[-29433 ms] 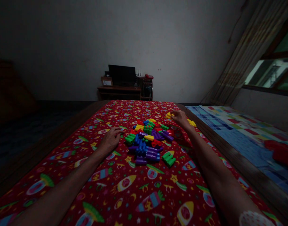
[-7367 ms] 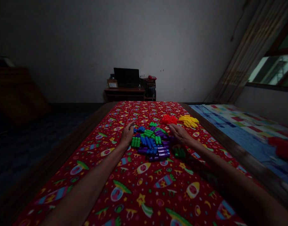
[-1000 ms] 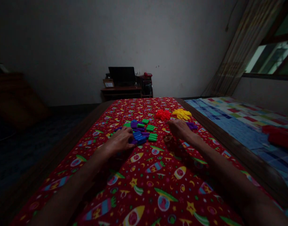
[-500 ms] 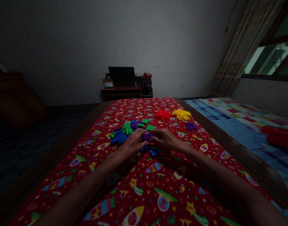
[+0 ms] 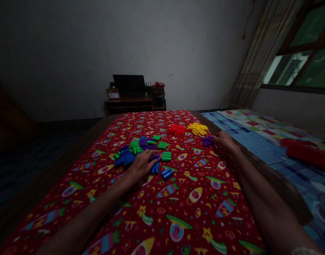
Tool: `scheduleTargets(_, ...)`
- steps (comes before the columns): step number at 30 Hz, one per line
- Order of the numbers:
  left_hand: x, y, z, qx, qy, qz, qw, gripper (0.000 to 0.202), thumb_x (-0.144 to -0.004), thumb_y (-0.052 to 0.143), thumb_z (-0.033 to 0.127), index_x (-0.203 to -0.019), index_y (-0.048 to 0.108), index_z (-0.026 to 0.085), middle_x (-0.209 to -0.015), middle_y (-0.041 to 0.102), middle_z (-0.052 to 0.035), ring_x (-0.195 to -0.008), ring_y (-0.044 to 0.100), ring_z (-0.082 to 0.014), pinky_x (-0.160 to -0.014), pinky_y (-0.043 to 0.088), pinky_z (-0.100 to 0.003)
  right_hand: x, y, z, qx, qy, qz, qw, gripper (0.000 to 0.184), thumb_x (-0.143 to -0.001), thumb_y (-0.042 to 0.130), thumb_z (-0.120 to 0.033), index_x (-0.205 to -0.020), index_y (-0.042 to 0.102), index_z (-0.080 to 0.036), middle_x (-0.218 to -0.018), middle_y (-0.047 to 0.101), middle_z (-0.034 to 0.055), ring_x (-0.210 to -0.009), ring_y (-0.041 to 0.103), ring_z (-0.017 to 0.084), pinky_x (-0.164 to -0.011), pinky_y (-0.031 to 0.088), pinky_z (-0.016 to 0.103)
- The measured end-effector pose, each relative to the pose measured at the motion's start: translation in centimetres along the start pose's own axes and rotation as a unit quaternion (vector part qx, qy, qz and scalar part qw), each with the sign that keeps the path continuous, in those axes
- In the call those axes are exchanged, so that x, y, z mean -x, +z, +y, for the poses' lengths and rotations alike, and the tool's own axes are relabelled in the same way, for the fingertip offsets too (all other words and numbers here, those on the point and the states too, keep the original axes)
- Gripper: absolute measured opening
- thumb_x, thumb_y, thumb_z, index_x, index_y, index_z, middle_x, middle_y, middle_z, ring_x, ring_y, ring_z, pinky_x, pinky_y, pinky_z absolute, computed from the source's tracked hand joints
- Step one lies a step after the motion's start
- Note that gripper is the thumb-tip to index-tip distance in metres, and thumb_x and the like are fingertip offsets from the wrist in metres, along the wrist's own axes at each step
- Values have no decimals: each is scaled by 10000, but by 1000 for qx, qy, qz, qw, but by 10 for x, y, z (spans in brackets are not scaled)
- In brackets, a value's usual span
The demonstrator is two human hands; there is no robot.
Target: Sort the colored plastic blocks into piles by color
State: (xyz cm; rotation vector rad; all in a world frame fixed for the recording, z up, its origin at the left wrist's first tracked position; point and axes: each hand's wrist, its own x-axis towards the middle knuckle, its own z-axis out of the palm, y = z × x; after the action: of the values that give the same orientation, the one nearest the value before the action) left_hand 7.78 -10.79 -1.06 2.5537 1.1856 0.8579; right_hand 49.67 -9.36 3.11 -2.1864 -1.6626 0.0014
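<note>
My left hand (image 5: 141,165) rests at the near right side of a mixed heap of plastic building blocks. Its thumb and fingers close around a purple block (image 5: 156,157). Around it lie blue blocks (image 5: 126,158), green blocks (image 5: 135,147) and other purple ones. Close to its fingertips are a green block (image 5: 166,156) and a loose blue block (image 5: 167,173). Farther right, my right hand (image 5: 225,140) is at a small purple pile (image 5: 207,141), its fingers pinched on a purple block at the pile's right edge. The fingertips partly hide that block.
A red pile (image 5: 177,130) and a yellow pile (image 5: 197,129) of blocks lie beyond the hands on the red patterned cloth (image 5: 173,219). A bed with checked covers (image 5: 231,127) is at the right, with a red bag (image 5: 308,154). A monitor (image 5: 129,85) stands at the back.
My right hand has left the left hand's side and moved right to the purple pile. My left hand stays by the mixed heap with a purple block. The view has turned slightly right.
</note>
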Motion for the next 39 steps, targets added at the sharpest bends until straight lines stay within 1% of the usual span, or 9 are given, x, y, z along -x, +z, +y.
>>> scheduleTargets(5,-4,-9,6,29,-95,-11,995,503,-814,630,395,-1281,552,226,-1067,723,-74,-994,675,-275,-858,534,-400,0,-3,7,-7,14,-92,996,383,-887,523,-424,-717,694,-126,-647,632,69,-611,567,154,-554,342,246)
scheduleTargets(9,-8,-18,15,32,-124,32,991,569,-719,712,297,-1266,565,239,-1079,716,-61,-970,680,-273,-838,545,-400,1,-21,-18,55,8,-17,998,313,-897,480,-315,-765,703,-139,-747,674,98,-690,583,172,-595,329,254)
scheduleTargets(13,-9,-21,29,71,-142,67,985,577,-719,711,253,-1273,548,262,-1075,711,-40,-949,685,-249,-824,554,-388,22,-24,-80,-38,-169,-24,985,361,-920,426,-290,-733,686,-124,-672,628,51,-622,513,139,-580,295,249)
scheduleTargets(16,-7,-19,40,109,-124,63,984,627,-727,719,264,-1316,505,251,-1042,717,-34,-932,693,-234,-804,564,-368,55,-10,-134,-178,-317,-110,925,367,-933,457,-366,-813,702,-120,-697,633,28,-620,497,122,-587,313,229)
scheduleTargets(19,-5,-14,47,113,-79,62,989,607,-764,700,293,-1330,488,242,-1048,714,-37,-965,687,-233,-817,563,-359,87,7,-170,-255,-381,-186,869,320,-923,513,-369,-960,714,-122,-728,662,24,-612,503,113,-575,319,214)
scheduleTargets(21,-3,-12,48,104,-50,62,991,555,-815,655,314,-1337,479,243,-1067,705,-42,-982,680,-229,-838,559,-366,97,12,-179,-257,-391,-198,861,282,-911,549,-326,-1018,714,-124,-729,668,21,-600,503,105,-571,316,209)
scheduleTargets(26,4,-7,54,25,54,63,996,510,-921,536,350,-1401,424,218,-1360,552,-125,-1279,504,-264,-1050,443,-454,74,-6,-155,-148,-312,-149,926,225,-891,588,-261,-984,738,-121,-763,692,54,-638,561,119,-583,349,210)
scheduleTargets(31,19,1,72,-88,200,-115,969,402,-948,503,361,-1349,519,340,-1529,410,-7,-1441,276,-293,-1179,207,-562,39,-37,-102,83,-185,-160,966,233,-851,628,-272,-1010,750,-154,-934,734,101,-809,638,173,-637,405,222)
scheduleTargets(39,12,-6,42,-197,132,-63,969,305,-967,422,241,-1188,633,237,-1204,662,-60,-1294,465,-261,-1174,150,-596,15,-35,-64,201,-103,-204,952,333,-823,608,-314,-1105,725,-180,-1128,698,122,-969,656,236,-677,446,259)
